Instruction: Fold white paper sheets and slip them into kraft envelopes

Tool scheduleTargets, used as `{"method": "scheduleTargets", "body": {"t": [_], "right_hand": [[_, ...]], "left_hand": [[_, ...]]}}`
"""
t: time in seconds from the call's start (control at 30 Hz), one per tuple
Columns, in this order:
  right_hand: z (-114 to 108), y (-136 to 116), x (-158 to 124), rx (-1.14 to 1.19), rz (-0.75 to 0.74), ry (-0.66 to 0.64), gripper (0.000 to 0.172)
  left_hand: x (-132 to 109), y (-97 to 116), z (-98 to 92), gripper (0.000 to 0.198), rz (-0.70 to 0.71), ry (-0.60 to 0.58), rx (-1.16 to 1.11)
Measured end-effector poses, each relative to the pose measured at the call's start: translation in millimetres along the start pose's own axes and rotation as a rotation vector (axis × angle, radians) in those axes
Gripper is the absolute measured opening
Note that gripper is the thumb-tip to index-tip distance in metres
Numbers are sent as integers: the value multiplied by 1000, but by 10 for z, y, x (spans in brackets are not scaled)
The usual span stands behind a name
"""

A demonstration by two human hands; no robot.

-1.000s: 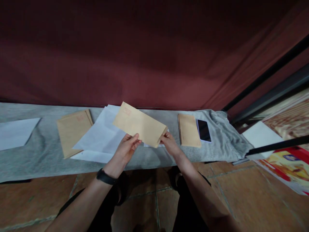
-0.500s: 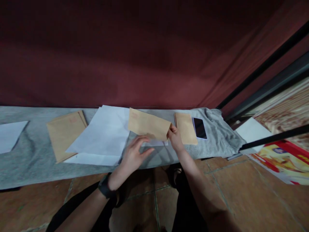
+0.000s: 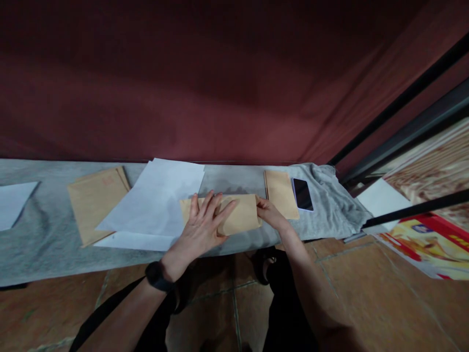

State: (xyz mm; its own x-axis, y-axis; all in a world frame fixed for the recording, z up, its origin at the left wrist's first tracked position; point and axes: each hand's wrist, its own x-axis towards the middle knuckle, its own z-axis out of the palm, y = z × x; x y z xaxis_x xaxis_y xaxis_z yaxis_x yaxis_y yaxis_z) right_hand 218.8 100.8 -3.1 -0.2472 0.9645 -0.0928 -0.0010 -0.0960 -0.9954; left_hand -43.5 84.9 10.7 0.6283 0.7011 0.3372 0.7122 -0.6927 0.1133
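Note:
A brown paper envelope [image 3: 240, 215] lies on the grey cloth in front of me, its left end over the edge of some white sheets. My left hand [image 3: 205, 220], with a dark watch on the wrist, rests flat on the envelope with fingers spread. At the envelope's right end, my right hand [image 3: 268, 211] pinches its edge between thumb and fingers. Just beyond that hand sits a small stack of brown envelopes [image 3: 282, 193]. White paper sheets [image 3: 154, 195] spread out to the left of my left hand.
A phone [image 3: 303, 194] lies right of the small stack. Farther left are larger brown envelopes [image 3: 95, 200] and another white sheet [image 3: 14, 203]. Grey cloth [image 3: 47, 244] covers the narrow bench against a dark red curtain [image 3: 220, 98]. Black bars [image 3: 414, 210] and a printed box [image 3: 432, 244] stand right.
The envelope has come down from a raised, tilted position to lie flat on the cloth. My left hand has moved onto it and spread out; my right hand keeps its right end.

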Motion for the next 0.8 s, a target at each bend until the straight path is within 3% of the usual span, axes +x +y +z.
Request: {"method": "scheduleTargets", "body": {"t": [0.27, 0.37, 0.47, 0.53, 0.6, 0.8], "right_hand": [[-103, 241, 53, -175, -69, 102, 25], [-138, 283, 27, -392, -85, 297, 18], [-142, 247, -33, -580, -224, 567, 23], [-129, 196, -77, -597, -300, 654, 20], [-109, 152, -115, -544, -280, 598, 23], [-9, 175, -175, -127, 36, 144, 47]], "left_hand": [[161, -19, 179, 106, -15, -64, 0], [186, -27, 259, 106, 0, -73, -1], [181, -24, 297, 105, -7, -53, -2], [178, -25, 302, 106, -31, -40, -8], [181, -30, 301, 107, -50, -30, -11], [159, -37, 327, 104, -5, -55, 9]]}}
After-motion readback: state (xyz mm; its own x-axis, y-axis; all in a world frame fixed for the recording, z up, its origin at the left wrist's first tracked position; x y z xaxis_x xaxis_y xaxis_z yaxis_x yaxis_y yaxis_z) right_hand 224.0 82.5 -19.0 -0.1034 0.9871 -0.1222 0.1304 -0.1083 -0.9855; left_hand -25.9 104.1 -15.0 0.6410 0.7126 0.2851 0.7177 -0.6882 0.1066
